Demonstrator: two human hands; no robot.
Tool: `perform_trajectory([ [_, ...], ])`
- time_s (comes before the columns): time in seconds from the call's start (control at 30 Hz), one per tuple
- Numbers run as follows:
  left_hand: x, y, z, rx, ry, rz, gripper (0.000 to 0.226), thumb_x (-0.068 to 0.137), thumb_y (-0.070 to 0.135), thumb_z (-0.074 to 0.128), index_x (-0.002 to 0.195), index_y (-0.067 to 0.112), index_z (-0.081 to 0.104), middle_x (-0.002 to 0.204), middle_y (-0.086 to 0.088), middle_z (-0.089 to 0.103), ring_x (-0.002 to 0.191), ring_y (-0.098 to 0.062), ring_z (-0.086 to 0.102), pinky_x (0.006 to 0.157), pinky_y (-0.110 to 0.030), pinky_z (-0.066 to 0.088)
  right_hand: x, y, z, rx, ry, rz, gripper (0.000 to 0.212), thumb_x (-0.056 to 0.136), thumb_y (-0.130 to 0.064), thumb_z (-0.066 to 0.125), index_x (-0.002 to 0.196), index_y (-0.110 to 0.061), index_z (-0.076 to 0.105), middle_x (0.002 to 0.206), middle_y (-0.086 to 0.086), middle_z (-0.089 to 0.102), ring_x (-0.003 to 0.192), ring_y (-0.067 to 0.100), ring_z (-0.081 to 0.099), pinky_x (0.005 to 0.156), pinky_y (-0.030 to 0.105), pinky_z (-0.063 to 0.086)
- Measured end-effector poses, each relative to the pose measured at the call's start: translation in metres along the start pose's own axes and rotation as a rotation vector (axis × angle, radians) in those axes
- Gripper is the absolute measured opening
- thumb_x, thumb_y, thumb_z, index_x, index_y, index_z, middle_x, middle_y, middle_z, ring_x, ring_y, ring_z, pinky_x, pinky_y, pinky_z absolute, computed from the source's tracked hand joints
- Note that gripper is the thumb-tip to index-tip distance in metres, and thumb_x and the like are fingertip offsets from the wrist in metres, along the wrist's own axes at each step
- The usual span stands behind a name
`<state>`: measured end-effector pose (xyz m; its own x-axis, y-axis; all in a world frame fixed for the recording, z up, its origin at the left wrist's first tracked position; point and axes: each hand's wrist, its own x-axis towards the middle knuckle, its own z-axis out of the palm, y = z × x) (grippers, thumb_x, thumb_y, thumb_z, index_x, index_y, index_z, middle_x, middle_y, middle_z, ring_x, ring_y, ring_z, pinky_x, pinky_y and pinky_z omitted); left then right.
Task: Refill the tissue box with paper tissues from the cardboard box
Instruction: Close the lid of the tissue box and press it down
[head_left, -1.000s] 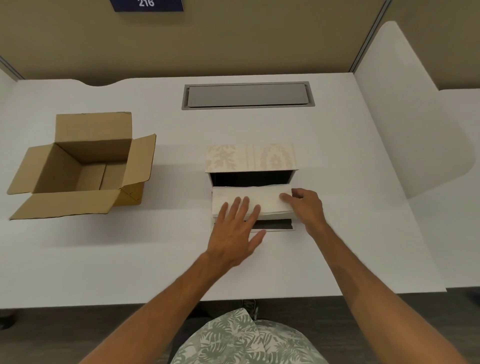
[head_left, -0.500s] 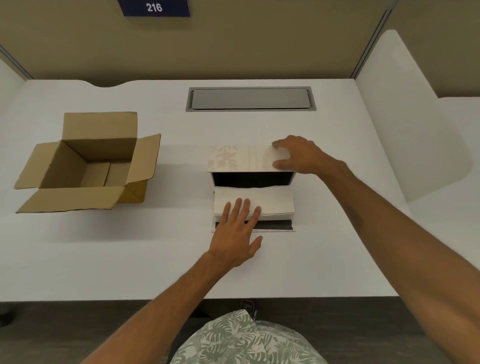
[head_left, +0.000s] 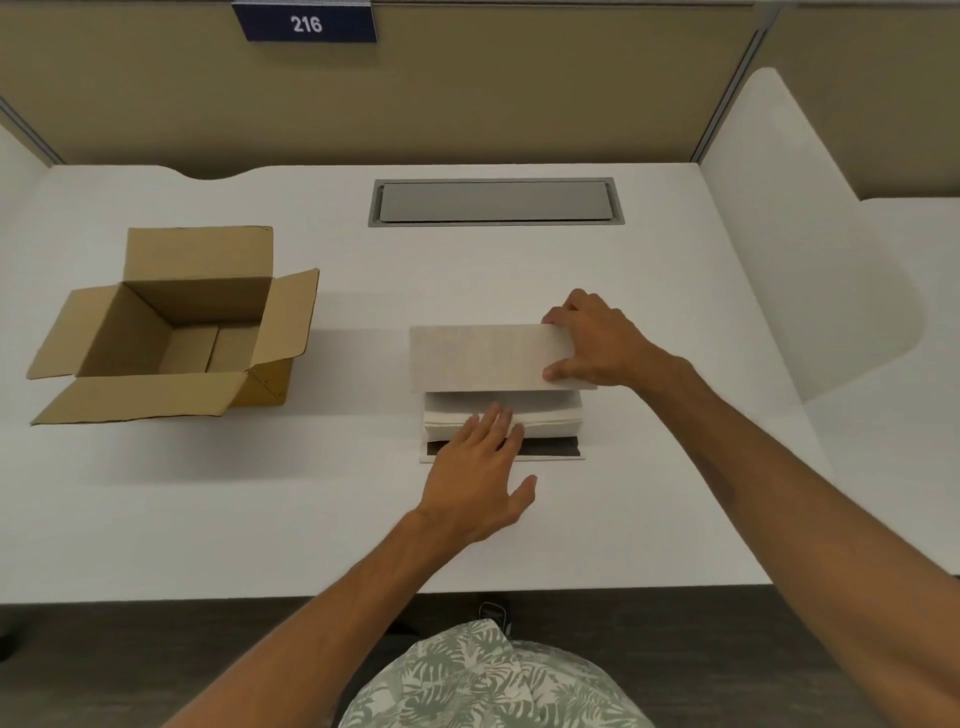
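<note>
The beige tissue box (head_left: 483, 358) sits at the middle of the white desk (head_left: 649, 493), tilted over toward me. My right hand (head_left: 592, 340) grips its right end, thumb on the near edge. A white stack of paper tissues (head_left: 550, 413) lies just in front of it, on a flat dark-lined base panel (head_left: 550, 448). My left hand (head_left: 480, 470) rests flat with fingers spread on the stack's front left part. The brown cardboard box (head_left: 171, 332) stands open at the left, and nothing shows inside it.
A grey cable hatch (head_left: 496, 201) is set into the desk at the back. A beige partition with a blue sign reading 216 (head_left: 306, 23) closes the far side. A white curved divider (head_left: 789, 249) rises at the right.
My right hand left the tissue stack, went to the tissue box's right end and tipped the box toward me over the tissues. My left hand stayed flat on the stack.
</note>
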<state>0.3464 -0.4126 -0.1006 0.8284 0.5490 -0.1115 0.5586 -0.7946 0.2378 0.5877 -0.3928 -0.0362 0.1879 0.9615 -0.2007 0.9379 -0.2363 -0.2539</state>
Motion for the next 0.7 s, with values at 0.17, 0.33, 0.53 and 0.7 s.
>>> perform_trajectory([
  [0.17,-0.018,-0.019,-0.016,-0.102,0.528,0.082,0.038,0.091,0.038,0.063,0.121,0.014,0.065,0.121,-0.008,0.068,0.115,-0.023,0.061,0.102,-0.033,0.043,-0.019,-0.003,0.013,0.059,-0.05,-0.014,0.075,0.066,-0.046,0.085,0.12,-0.025,0.038,0.124,0.003,0.054,0.098,0.023,0.051,0.074,0.036,0.042],
  [0.33,-0.003,-0.066,-0.04,-0.061,0.333,-0.098,0.092,0.082,0.051,0.069,0.156,0.024,0.02,0.164,-0.009,0.017,0.152,-0.027,0.008,0.122,-0.046,0.018,-0.042,-0.007,0.032,0.068,0.011,-0.029,0.095,0.072,-0.041,0.082,0.149,-0.021,0.029,0.15,0.003,0.041,0.133,0.025,0.04,0.1,0.044,0.043],
  [0.53,-0.007,-0.084,-0.032,-0.223,0.13,-0.209,0.079,0.091,0.037,0.069,0.156,0.031,0.024,0.167,0.0,0.012,0.152,-0.022,0.014,0.113,-0.049,0.039,-0.068,-0.013,0.059,0.054,0.152,-0.026,0.097,0.075,-0.031,0.083,0.151,-0.008,0.028,0.153,0.005,0.036,0.141,0.021,0.03,0.095,0.045,0.051],
  [0.7,-0.014,-0.077,-0.024,-0.308,0.201,-0.212,0.068,0.092,0.022,0.071,0.151,0.024,0.039,0.164,-0.004,0.024,0.131,-0.032,0.052,0.1,-0.046,0.05,-0.081,-0.016,0.079,0.04,0.22,-0.038,0.093,0.077,-0.022,0.083,0.151,-0.001,0.031,0.159,0.012,0.033,0.149,0.028,0.025,0.094,0.045,0.052],
])
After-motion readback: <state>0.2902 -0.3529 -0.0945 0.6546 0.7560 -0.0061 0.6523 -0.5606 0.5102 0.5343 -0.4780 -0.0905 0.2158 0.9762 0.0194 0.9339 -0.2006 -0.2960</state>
